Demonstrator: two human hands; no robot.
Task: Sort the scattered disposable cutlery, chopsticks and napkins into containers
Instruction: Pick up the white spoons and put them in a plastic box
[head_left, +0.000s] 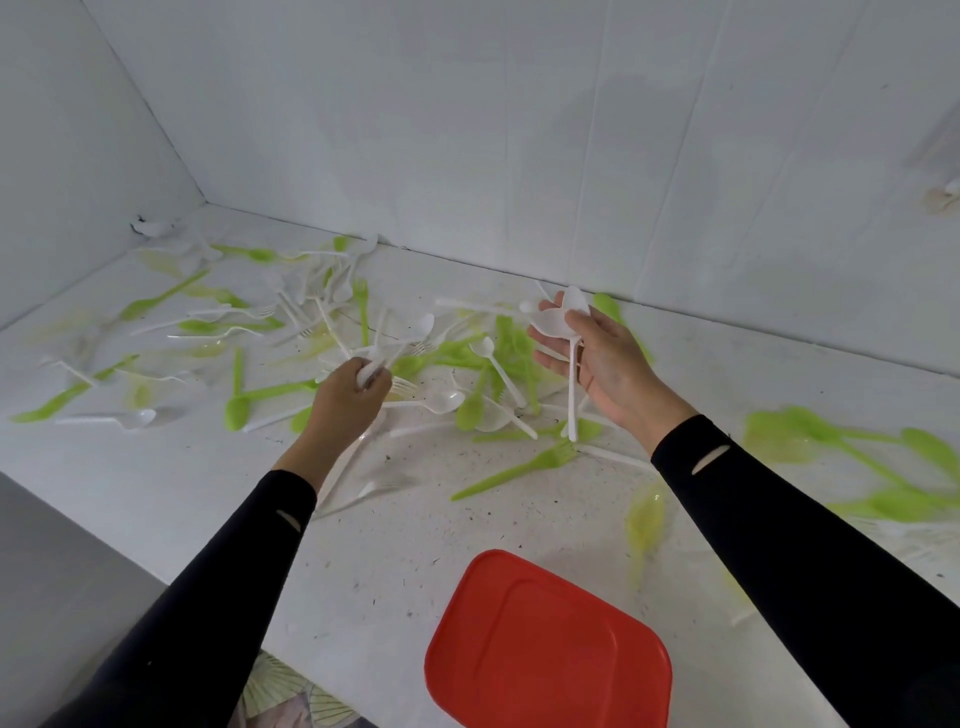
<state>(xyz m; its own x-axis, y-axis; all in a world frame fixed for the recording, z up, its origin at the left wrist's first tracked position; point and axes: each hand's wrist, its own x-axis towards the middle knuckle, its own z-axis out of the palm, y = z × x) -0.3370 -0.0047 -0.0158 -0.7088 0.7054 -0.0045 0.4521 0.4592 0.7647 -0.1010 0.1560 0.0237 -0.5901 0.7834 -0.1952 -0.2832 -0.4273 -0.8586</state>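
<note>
Makeshift work booth, white panel walls (467, 130), speckled white tabletop (363, 571), strewn plastic cutlery (506, 332), red lid (545, 649)

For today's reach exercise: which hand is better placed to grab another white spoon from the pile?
Probably left: the left hand is down at the pile beside a white spoon; the right hand holds spoons.

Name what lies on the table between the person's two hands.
In the head view, a tangle of green cutlery and white spoons lies between the left hand and right hand.
</note>
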